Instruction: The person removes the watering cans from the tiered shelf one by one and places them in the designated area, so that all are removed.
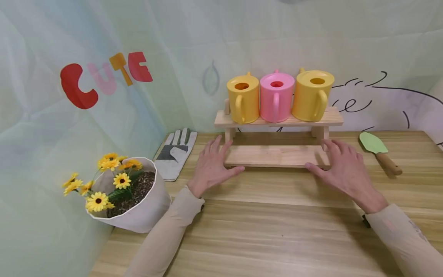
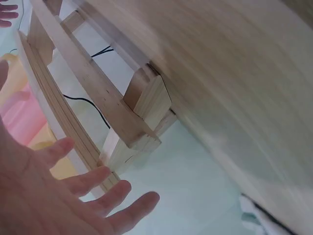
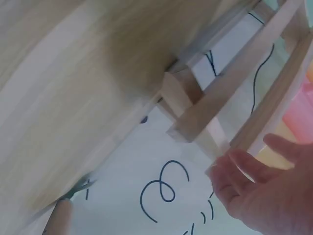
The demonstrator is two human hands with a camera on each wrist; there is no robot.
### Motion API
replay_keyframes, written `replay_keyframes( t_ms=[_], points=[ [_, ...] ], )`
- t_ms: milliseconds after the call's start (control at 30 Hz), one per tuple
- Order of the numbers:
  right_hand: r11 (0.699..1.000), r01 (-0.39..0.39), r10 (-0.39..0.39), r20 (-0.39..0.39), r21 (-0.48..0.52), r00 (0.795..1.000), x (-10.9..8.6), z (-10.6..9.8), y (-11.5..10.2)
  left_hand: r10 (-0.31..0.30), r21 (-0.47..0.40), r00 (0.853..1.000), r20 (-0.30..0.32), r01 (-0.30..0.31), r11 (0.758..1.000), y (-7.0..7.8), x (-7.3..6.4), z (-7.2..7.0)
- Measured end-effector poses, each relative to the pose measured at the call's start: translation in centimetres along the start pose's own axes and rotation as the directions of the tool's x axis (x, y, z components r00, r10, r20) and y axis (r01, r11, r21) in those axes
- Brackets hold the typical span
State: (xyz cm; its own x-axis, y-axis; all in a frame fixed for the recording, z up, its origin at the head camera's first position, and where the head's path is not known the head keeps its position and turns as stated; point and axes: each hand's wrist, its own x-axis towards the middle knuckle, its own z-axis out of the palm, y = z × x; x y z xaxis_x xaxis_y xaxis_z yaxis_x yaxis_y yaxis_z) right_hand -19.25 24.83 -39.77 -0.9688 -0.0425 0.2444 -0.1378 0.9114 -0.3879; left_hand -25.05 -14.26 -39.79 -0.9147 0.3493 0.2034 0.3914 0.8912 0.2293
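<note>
A two-tier wooden stand [image 1: 277, 155] is on the table, with a lower board in front and a raised shelf behind. On its upper shelf are a yellow watering can [image 1: 235, 104], a pink one [image 1: 270, 103] and a larger yellow one [image 1: 304, 100], handles facing me. My left hand [image 1: 214, 164] is at the left end of the lower board, fingers spread and thumb out. At the right end, my right hand [image 1: 346, 171] mirrors it, fingers loosely bent. Both wrist views show the stand's legs and boards close to the fingers, with nothing gripped in either palm.
A white pot [image 1: 157, 204] of yellow flowers [image 1: 122, 180] stands at the left. Behind it lies a grey-and-white glove [image 1: 174, 154]. To the right is a green trowel [image 1: 373, 143] with a wooden handle. Printed curtains [image 1: 194, 46] border the table's left and back.
</note>
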Motion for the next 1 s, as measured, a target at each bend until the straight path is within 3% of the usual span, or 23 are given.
replay_keyframes(
  t_ms=[200,367,500,733,867,1000],
  points=[
    [0.989,0.005,0.014,-0.128,0.151,0.992,0.1,-1.0,-0.9,-0.086,-0.142,0.996,0.012,0.087,0.986,-0.4,0.6,-0.3],
    [0.975,0.014,0.029,-0.190,0.222,0.981,0.4,-2.0,-1.8,-0.154,-0.299,0.988,0.012,0.150,0.942,-1.0,1.1,-0.5],
    [0.959,0.022,0.052,-0.250,0.282,0.967,1.0,-2.6,-2.5,-0.207,-0.364,0.978,0.035,0.206,0.908,-1.6,1.3,-0.4],
    [0.922,-0.011,0.123,-0.268,0.387,0.955,2.5,-4.0,-3.5,-0.304,-0.521,0.940,0.153,0.339,0.784,-2.8,1.5,0.3],
    [0.903,-0.048,0.170,-0.253,0.426,0.953,3.5,-4.7,-4.0,-0.325,-0.564,0.920,0.217,0.391,0.728,-3.2,1.6,0.6],
    [0.889,-0.089,0.215,-0.239,0.448,0.947,4.4,-5.2,-4.4,-0.333,-0.627,0.898,0.289,0.440,0.643,-3.3,1.6,0.7]
  ],
)
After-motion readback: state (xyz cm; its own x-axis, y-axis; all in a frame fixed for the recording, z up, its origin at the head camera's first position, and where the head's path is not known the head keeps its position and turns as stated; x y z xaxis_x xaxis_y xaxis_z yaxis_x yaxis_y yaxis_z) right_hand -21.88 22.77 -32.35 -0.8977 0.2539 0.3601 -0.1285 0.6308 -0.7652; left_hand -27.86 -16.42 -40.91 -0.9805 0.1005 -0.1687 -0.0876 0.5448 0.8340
